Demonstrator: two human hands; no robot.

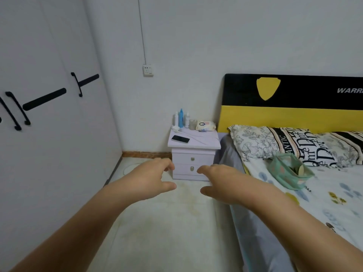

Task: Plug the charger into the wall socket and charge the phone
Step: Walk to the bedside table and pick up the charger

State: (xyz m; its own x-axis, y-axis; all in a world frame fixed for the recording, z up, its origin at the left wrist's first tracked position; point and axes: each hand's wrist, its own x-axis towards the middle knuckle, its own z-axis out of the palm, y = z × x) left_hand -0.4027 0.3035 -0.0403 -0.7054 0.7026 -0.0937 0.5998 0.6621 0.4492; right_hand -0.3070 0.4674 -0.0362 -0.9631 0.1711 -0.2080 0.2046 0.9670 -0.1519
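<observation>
Both arms reached forward over the floor [161,222]. The left hand [151,179] and right hand [222,183] hung side by side, apart, palms down; each grip stood wide and held nothing, fingers loosely curled.

Beyond the hands, at 12 o'clock, stood the nightstand [193,163], pressed against the bed [294,193] at its 3 o'clock side. On its surface the phone [180,139] lay flat, screen dark, near the front left corner. A thin white cable [198,138] appeared to trail across the surface just beside the phone; whether a charger block was joined to it could not be told. Bottles [181,119] and a wipes pack [205,125] crowded the back edge.

Farthest, at 11 o'clock above the nightstand, the socket [148,70] sat on the wall, nothing plugged in, well apart from the phone.

The step in hand was judged to be the approach, with the task barely begun. To do it well, the person should close on the nightstand first, find the plug end of the cable, and take it with one hand by its body, not by the cord. The prongs should be squared to the socket before pushing. The other hand should stay free for the phone, lifting clear of the bottles behind it.
</observation>
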